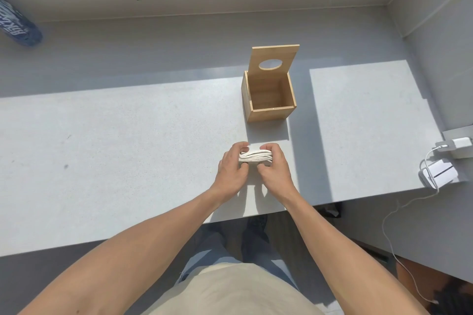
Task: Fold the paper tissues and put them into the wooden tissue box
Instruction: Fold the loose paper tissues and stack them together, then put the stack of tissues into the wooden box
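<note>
A folded stack of white paper tissues (pixel 255 156) is held just above the grey table, between both hands. My left hand (pixel 231 172) grips its left end, thumb below and fingers over the top. My right hand (pixel 273 170) grips the right end the same way. The wooden tissue box (pixel 268 100) stands beyond the hands, a little to the right, apart from them. Its lid (pixel 275 59), with an oval hole, is tilted up and back, and the inside looks empty.
The grey table (pixel 128 148) has its front edge close to my body. White chargers with a cable (pixel 445 161) lie at the right edge. A blue patterned cylinder (pixel 18 23) lies at the far left. Walls close off the back and right.
</note>
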